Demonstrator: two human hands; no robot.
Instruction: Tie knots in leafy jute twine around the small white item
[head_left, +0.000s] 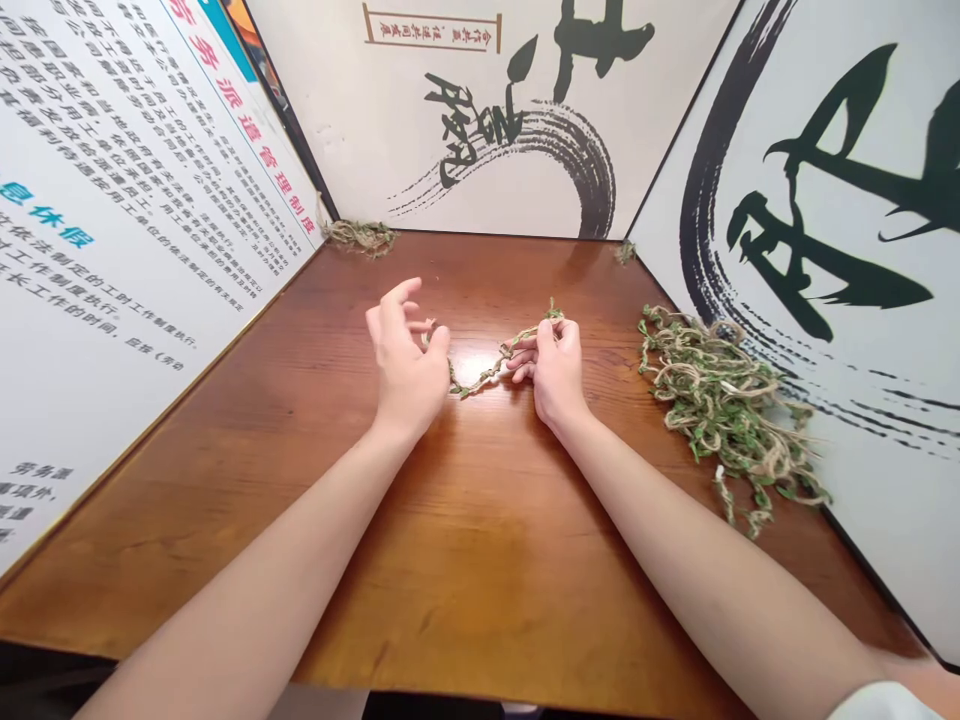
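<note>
A short length of leafy twine (487, 378), brown cord with small green leaves, sags between my two hands above the table. My right hand (556, 365) pinches one end between thumb and forefinger, and a leafy tip sticks up past the fingertips. At the other end is my left hand (409, 355), with the twine passing behind its thumb and the cord end showing by the fingers. Its forefinger is raised and bent; the exact grip is partly hidden by the thumb.
A tangled heap of leafy twine (720, 400) lies on the right of the brown wooden table (450, 560). A smaller bunch of twine (361, 237) sits in the far left corner, and a little tuft (624, 252) at the far right. Printed panels (517, 180) wall three sides.
</note>
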